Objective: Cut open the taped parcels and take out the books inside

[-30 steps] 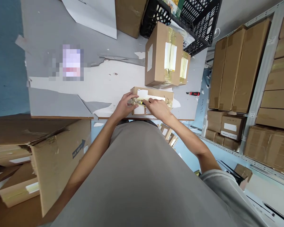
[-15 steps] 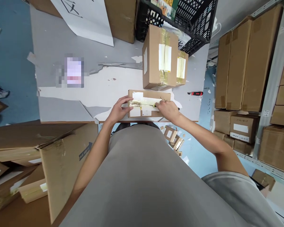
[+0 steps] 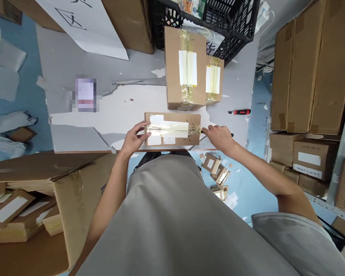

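A small flat cardboard box [image 3: 172,140] lies lengthwise near the table's front edge, with white labels and clear yellowish tape along its top. My left hand [image 3: 133,138] grips the box's left end, thumb and fingers on its top. Just past the box's right end is my right hand [image 3: 219,138], fingers closed round a slim black tool with a yellow tip, apparently a utility knife [image 3: 202,131]. The knife's tip is at the right end of the tape, and its dark rear end shows beyond my hand. Most of its handle is hidden by my fingers.
Two taped cartons [image 3: 172,69] stand behind the box, before a black plastic crate [image 3: 232,36]. A red-and-black utility knife [image 3: 241,112] lies at the table's right. A large open carton [image 3: 83,207] holding several boxes stands at lower left. Shelves of cartons [image 3: 299,76] line the right.
My right hand has moved right along the tape with the knife, from the box's top to its right end. My left hand still holds the left end. The whole view has shifted slightly.
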### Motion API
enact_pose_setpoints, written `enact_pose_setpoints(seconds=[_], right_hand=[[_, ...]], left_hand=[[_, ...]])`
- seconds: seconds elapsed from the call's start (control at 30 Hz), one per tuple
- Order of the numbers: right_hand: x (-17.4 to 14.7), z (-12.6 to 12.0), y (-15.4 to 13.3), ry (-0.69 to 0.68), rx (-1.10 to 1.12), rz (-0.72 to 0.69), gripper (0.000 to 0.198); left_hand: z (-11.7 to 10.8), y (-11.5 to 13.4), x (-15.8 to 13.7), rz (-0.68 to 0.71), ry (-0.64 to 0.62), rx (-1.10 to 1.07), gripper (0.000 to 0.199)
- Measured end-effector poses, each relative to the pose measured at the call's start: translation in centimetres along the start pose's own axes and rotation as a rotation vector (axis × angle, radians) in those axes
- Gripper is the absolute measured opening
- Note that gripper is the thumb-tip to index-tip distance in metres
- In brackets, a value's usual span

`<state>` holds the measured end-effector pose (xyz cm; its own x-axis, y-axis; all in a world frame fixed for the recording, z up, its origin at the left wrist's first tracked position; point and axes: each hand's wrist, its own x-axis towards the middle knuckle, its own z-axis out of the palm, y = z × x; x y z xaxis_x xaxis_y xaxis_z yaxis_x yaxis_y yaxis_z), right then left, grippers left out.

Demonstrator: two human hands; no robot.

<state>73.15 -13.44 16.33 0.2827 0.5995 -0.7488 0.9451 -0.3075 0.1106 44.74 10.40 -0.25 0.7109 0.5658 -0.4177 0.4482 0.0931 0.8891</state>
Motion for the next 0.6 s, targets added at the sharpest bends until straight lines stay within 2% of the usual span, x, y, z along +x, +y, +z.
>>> enact_pose_setpoints(seconds=[0.17,0.33,0.47,0.6], right_hand=[[-0.2,0.0,-0.1,0.011,-0.032,-0.061,0.047],[0.4,0.2,-0.2,-0.008,-0.052,-0.064,0.042],[1.3,1.4,1.3,0.033,-0.039,-0.106,0.044],[0.5,2.2,2.8,0.006,-0.027,-0.118,0.048]], left_hand=[[-0.1,0.0,0.0,-0.032,0.023,-0.019,0.071],[-0.1,-0.1,0.0,-0.051,0.046,-0.015,0.072],[-0.1,-0.5,0.1,-0.057,0.061,-0.016,0.073],[-0.3,-0.7,0.2,-0.078,0.077,-0.037,0.073]])
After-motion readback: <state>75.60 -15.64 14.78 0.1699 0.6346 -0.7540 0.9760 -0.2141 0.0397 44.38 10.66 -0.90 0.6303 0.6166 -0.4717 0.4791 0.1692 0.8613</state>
